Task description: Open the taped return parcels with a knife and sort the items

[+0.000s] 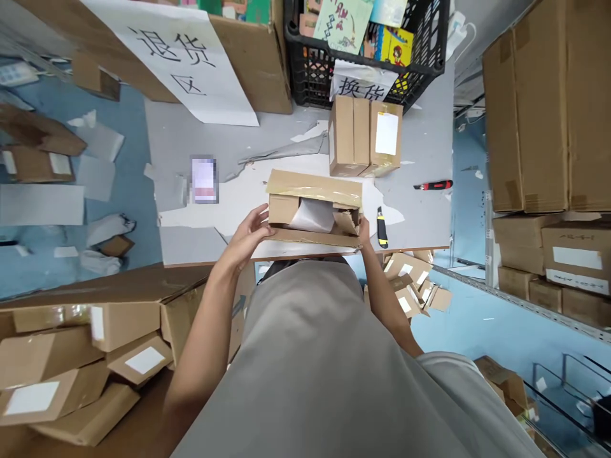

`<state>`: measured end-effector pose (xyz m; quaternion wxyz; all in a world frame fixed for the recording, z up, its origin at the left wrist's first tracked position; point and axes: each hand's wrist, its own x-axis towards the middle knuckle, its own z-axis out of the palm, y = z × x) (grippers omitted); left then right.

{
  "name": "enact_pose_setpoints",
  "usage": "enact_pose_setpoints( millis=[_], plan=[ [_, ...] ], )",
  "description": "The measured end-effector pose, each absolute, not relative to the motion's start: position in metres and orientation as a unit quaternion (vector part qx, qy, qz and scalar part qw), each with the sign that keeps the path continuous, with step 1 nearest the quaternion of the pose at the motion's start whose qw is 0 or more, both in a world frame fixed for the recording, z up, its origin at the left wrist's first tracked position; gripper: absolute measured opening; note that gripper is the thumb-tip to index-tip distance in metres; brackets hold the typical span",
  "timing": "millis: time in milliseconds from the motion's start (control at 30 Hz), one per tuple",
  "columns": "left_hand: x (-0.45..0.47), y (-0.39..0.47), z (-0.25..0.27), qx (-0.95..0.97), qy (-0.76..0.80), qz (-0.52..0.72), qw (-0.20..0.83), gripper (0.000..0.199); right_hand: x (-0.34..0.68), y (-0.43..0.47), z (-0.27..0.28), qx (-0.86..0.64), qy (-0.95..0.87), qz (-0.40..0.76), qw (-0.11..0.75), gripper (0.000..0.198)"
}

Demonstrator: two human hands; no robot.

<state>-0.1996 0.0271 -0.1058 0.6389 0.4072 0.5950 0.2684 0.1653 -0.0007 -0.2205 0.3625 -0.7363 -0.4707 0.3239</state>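
An opened cardboard box [286, 210] lies at the table's front edge, its flaps spread and a whitish sheet or item [312, 215] showing inside. My left hand [249, 236] grips the box's left end, fingers behind it and thumb on the near flap. At the right end, my right hand [365, 232] holds the box, with most of its fingers hidden. Just right of that hand lies a yellow and black box cutter [382, 228]. Behind the opened box stand closed cardboard boxes [352, 137] pressed together, one bearing a white label.
A red and black box cutter [433, 185] lies on the table's right side, a blurred-out phone-like object [204, 180] on its left. A black crate [310, 70] and a large carton [258, 54] stand at the back. Several boxes fill a big carton [186, 312] at lower left.
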Motion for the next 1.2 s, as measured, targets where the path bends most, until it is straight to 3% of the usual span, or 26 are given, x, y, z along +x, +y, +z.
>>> enact_pose_setpoints(
  millis=[100,267,400,500,567,700,767,900,967,1100,1200],
  plan=[
    [-0.213,0.01,-0.112,0.424,0.601,0.262,0.625,0.102,0.148,0.002,-0.225,-0.726,-0.464,0.367,0.351,0.046],
    [-0.213,-0.002,-0.124,0.461,0.598,0.231,0.613,0.106,0.162,-0.009,-0.192,-0.689,-0.476,0.377,0.397,0.061],
    [-0.209,0.01,-0.122,0.517,0.592,0.211,0.581,0.108,0.167,-0.002,-0.155,-0.632,-0.619,0.351,0.306,0.081],
    [-0.206,0.023,-0.112,0.576,0.618,0.119,0.523,0.111,0.166,0.015,-0.138,-0.616,-0.681,0.323,0.231,0.069],
    [-0.199,0.029,-0.104,0.606,0.64,0.033,0.471,0.116,0.165,0.027,-0.132,-0.639,-0.659,0.32,0.233,0.056],
    [-0.167,0.035,-0.093,0.617,0.688,-0.057,0.377,0.13,0.16,0.049,-0.133,-0.725,-0.572,0.281,0.262,0.056],
    [-0.15,0.035,-0.092,0.616,0.71,-0.06,0.336,0.128,0.154,0.057,-0.137,-0.749,-0.549,0.263,0.262,0.053],
    [-0.139,0.035,-0.093,0.624,0.726,-0.046,0.285,0.096,0.143,0.068,-0.146,-0.788,-0.494,0.257,0.264,0.05],
    [-0.14,0.034,-0.094,0.642,0.716,-0.025,0.274,0.098,0.139,0.07,-0.147,-0.8,-0.482,0.248,0.257,0.045],
    [-0.131,0.029,-0.098,0.684,0.68,0.012,0.264,0.122,0.13,0.067,-0.145,-0.791,-0.526,0.227,0.214,0.035],
    [-0.125,0.023,-0.106,0.674,0.682,0.065,0.276,0.114,0.117,0.06,-0.141,-0.788,-0.559,0.196,0.167,0.05]
  ],
)
